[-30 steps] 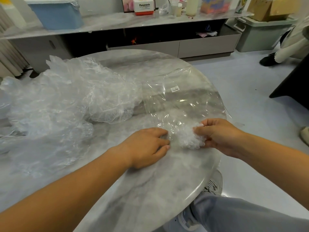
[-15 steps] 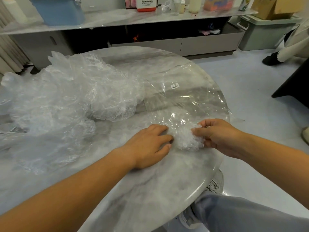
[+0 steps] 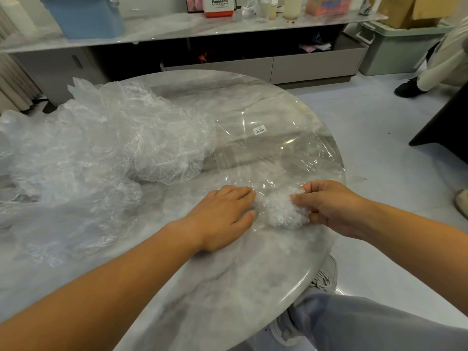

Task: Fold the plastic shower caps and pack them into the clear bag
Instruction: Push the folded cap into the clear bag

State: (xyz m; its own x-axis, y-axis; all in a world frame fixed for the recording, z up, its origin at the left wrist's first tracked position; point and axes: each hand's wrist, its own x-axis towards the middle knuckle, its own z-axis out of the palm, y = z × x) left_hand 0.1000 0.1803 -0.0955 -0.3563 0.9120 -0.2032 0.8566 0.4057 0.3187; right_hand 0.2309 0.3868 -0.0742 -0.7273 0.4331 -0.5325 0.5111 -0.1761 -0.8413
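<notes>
A folded, crumpled white shower cap lies at the near edge of the flat clear bag, which bears a small barcode label. My right hand pinches the cap from the right, thumb and fingers closed on it. My left hand rests flat, fingers spread, on the bag's near edge just left of the cap. A big heap of loose clear shower caps covers the left half of the round marble table.
The table's rim curves close on the right, with my grey trouser leg and shoe below it. Behind stands a low cabinet with a blue bin and bottles. Another person's shoe is on the floor at right.
The right hand has shifted slightly left, pushing the folded cap toward the left hand and the bag's edge. The left hand has crept a little forward. The camera tilted down a bit.
</notes>
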